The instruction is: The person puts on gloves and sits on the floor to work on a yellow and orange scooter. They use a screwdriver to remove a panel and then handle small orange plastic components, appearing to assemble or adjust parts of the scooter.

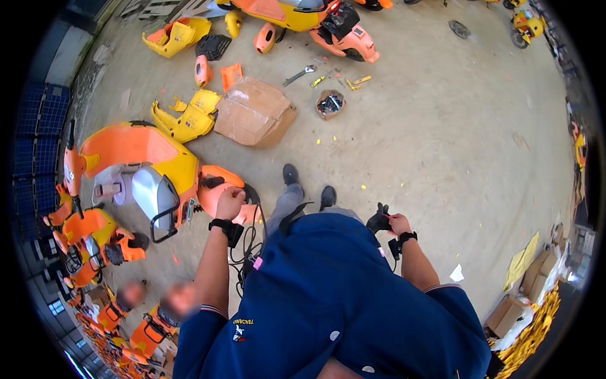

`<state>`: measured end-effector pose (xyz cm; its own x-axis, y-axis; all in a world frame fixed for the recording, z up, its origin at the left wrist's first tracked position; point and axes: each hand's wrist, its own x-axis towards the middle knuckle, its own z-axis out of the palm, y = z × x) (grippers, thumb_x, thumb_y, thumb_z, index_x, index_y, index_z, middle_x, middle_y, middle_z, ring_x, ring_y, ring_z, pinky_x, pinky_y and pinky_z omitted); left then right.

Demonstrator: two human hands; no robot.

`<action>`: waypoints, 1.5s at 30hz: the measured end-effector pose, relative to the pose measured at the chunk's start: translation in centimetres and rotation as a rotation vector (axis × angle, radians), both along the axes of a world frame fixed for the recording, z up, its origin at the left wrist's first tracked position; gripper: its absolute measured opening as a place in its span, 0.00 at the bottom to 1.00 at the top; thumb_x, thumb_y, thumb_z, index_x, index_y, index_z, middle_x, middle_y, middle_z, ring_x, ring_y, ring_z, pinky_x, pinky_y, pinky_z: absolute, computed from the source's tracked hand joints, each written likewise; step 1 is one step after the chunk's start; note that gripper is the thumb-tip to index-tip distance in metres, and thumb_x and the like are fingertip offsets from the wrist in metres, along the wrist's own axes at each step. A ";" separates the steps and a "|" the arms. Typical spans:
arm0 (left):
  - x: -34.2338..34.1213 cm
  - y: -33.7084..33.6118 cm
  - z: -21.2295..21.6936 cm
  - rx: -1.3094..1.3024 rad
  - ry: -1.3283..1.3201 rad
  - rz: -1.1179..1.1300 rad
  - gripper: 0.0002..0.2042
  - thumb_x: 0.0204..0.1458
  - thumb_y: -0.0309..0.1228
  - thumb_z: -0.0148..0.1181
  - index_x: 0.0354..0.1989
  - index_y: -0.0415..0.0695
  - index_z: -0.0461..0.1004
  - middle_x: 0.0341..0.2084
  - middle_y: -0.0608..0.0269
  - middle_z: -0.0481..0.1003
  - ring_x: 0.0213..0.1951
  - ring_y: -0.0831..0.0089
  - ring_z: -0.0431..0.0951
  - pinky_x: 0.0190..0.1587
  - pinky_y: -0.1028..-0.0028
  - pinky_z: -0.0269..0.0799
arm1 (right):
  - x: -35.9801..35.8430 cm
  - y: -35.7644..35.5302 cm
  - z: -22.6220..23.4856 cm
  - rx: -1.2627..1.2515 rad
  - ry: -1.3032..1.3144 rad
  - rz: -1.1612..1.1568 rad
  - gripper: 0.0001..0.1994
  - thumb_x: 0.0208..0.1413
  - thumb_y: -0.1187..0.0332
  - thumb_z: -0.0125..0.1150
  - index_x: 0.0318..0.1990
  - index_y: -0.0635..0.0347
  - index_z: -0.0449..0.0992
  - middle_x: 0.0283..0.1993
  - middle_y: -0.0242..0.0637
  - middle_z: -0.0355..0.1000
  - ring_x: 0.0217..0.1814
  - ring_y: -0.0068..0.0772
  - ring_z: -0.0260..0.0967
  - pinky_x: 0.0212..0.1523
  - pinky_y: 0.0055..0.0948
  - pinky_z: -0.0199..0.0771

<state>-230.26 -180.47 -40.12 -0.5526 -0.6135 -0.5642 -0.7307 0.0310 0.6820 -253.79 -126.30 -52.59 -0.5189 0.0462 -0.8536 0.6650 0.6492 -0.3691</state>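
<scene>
Head view: a brown cardboard box (254,111) lies taped shut on the concrete floor (442,139); we place everything by it. Just right of it sits a small open carton (329,104) of dark parts, with a wrench (299,75) beyond. Below the box, our left hand (229,202) curls closed on an orange scooter panel (218,186). Well to the lower right, our right hand (398,223) is closed around a black tool (380,220).
</scene>
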 end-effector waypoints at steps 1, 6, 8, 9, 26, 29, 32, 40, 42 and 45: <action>-0.7 -0.6 0.0 -0.014 0.006 -0.025 0.12 0.54 0.30 0.56 0.40 0.33 0.74 0.27 0.57 0.77 0.27 0.70 0.78 0.33 0.72 0.74 | 0.0 -0.6 0.1 -0.003 0.014 0.023 0.09 0.49 0.76 0.50 0.37 0.62 0.75 0.31 0.40 0.71 0.26 0.33 0.71 0.19 0.29 0.76; -2.0 -5.4 0.2 0.005 0.019 0.002 0.12 0.55 0.31 0.55 0.40 0.33 0.74 0.28 0.56 0.77 0.28 0.71 0.78 0.35 0.72 0.74 | -0.6 -6.2 0.5 -0.011 0.020 -0.001 0.10 0.48 0.75 0.51 0.37 0.62 0.76 0.29 0.41 0.71 0.25 0.34 0.72 0.18 0.30 0.76; -2.0 -7.6 -0.4 -0.009 -0.006 -0.022 0.11 0.56 0.31 0.54 0.39 0.34 0.73 0.28 0.59 0.76 0.28 0.73 0.78 0.33 0.74 0.73 | -1.2 -9.0 0.8 -0.028 0.042 0.041 0.10 0.48 0.75 0.51 0.38 0.62 0.76 0.29 0.40 0.71 0.25 0.34 0.72 0.18 0.30 0.76; -2.1 -8.9 -0.8 0.007 -0.004 -0.011 0.11 0.56 0.30 0.54 0.39 0.34 0.72 0.27 0.61 0.76 0.28 0.74 0.78 0.31 0.75 0.73 | -1.7 -10.6 1.1 -0.026 0.031 0.031 0.10 0.48 0.75 0.51 0.38 0.62 0.76 0.29 0.40 0.71 0.26 0.33 0.72 0.18 0.30 0.76; -7.0 -20.7 -2.2 0.021 0.055 -0.089 0.11 0.54 0.30 0.54 0.39 0.33 0.74 0.28 0.59 0.77 0.29 0.73 0.78 0.33 0.75 0.72 | -3.5 -22.3 3.1 0.007 0.139 0.004 0.10 0.48 0.75 0.53 0.38 0.62 0.76 0.31 0.41 0.73 0.28 0.35 0.73 0.22 0.32 0.79; -7.4 -21.6 -2.5 0.023 0.052 -0.052 0.12 0.54 0.31 0.55 0.39 0.34 0.74 0.28 0.58 0.77 0.29 0.71 0.79 0.34 0.74 0.73 | -3.9 -22.9 2.9 0.037 0.127 0.005 0.10 0.47 0.75 0.53 0.38 0.62 0.76 0.31 0.42 0.73 0.29 0.36 0.73 0.22 0.32 0.79; -8.1 -22.6 -2.8 -0.001 0.057 -0.019 0.12 0.53 0.32 0.56 0.39 0.34 0.75 0.27 0.55 0.78 0.28 0.69 0.79 0.35 0.71 0.74 | -5.1 -23.8 3.2 0.023 0.141 0.025 0.10 0.47 0.75 0.53 0.38 0.63 0.76 0.29 0.42 0.73 0.28 0.36 0.74 0.22 0.32 0.79; -14.9 -26.2 -2.8 -0.101 0.061 -0.111 0.12 0.54 0.32 0.55 0.39 0.35 0.75 0.27 0.54 0.78 0.29 0.67 0.80 0.36 0.70 0.74 | -10.1 -26.7 3.2 0.002 0.184 0.037 0.11 0.46 0.77 0.54 0.38 0.63 0.75 0.29 0.41 0.73 0.26 0.35 0.74 0.22 0.32 0.78; -17.6 -27.4 -1.8 -0.141 0.096 -0.125 0.11 0.54 0.32 0.55 0.39 0.35 0.75 0.27 0.53 0.78 0.29 0.67 0.79 0.35 0.70 0.74 | -12.3 -27.7 3.1 -0.013 0.172 -0.002 0.11 0.46 0.77 0.54 0.40 0.64 0.75 0.29 0.41 0.73 0.25 0.34 0.74 0.22 0.31 0.77; -24.0 -30.1 0.5 -0.216 0.190 -0.145 0.10 0.54 0.30 0.55 0.39 0.36 0.75 0.26 0.54 0.78 0.28 0.67 0.79 0.34 0.70 0.73 | -17.6 -30.5 3.0 -0.129 0.110 -0.046 0.13 0.47 0.80 0.55 0.42 0.63 0.72 0.32 0.36 0.72 0.28 0.28 0.71 0.23 0.25 0.75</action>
